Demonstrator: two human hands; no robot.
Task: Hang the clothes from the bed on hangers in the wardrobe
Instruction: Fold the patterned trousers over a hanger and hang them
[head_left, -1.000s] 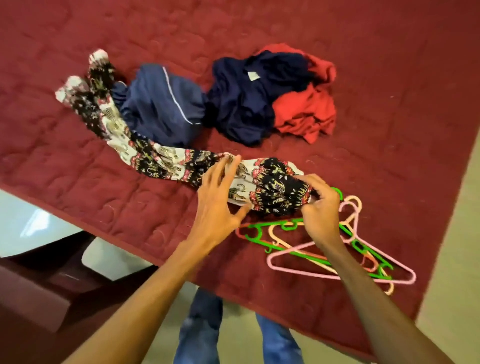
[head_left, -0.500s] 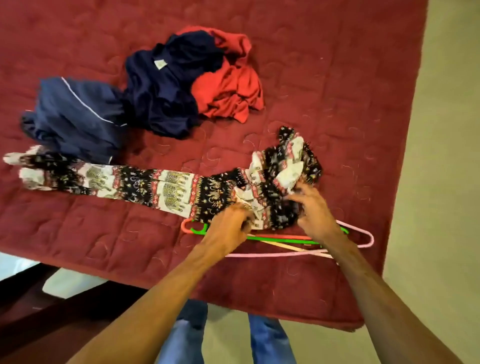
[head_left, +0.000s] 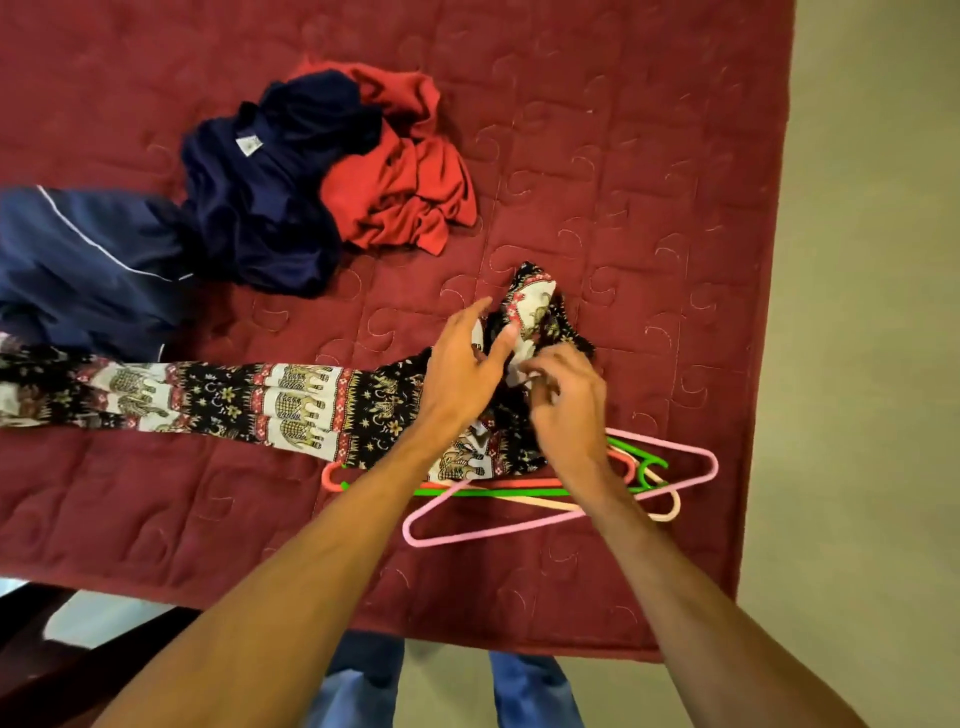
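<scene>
Patterned trousers (head_left: 291, 400) lie stretched across the bed (head_left: 623, 156); left hand (head_left: 462, 364) rests on them, fingers straight; right hand (head_left: 566, 405) pinches their bunched end over the hangers (head_left: 519, 488).

Four garments on one bed (head_left: 649, 156): one pair of patterned trousers (head_left: 291, 400), one blue striped piece (head_left: 88, 260), one navy top (head_left: 260, 218), one red top (head_left: 405, 182). One white label (head_left: 247, 145) on the navy top. Four hangers, heaped together: one pink hanger (head_left: 714, 467), one green hanger (head_left: 652, 460), one coral hanger (head_left: 328, 475), one cream hanger (head_left: 545, 503). Two hands: left hand (head_left: 462, 369), right hand (head_left: 566, 405). Two legs in jeans (head_left: 535, 686) below the bed's edge.
</scene>
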